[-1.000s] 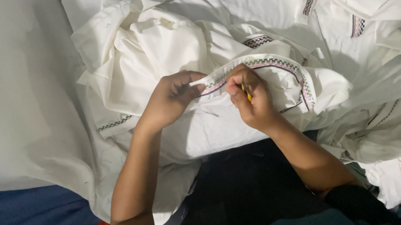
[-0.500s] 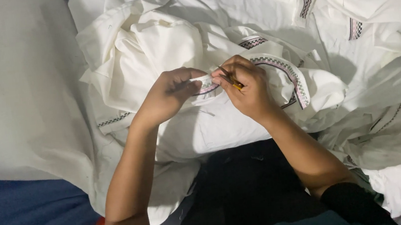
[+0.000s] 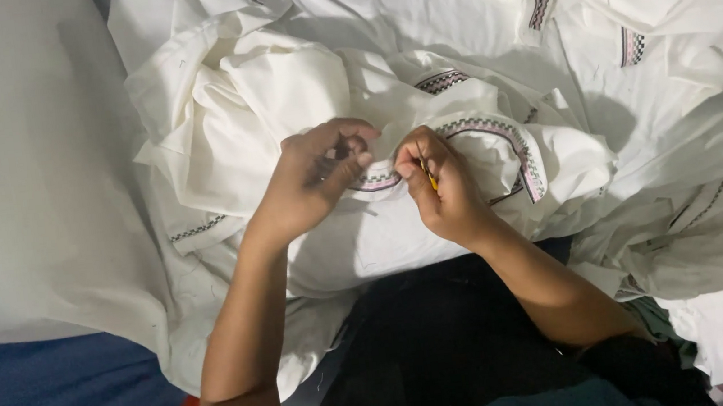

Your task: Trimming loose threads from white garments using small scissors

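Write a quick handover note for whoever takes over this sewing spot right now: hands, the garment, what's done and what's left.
Left hand: pinching the patterned collar trim of the white garment on the lap.
Right hand: holding a thin yellow tool at the trim beside the left fingers.
More white trimmed garments are piled to the right.
Done: cannot tell how much trim is worked.
Left: likely the trim section between the hands.

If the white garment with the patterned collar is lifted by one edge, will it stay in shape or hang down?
The white garment would probably hang limp: it lies in soft folds and creases. It seems light, since the left hand lifts its collar with fingertips only.
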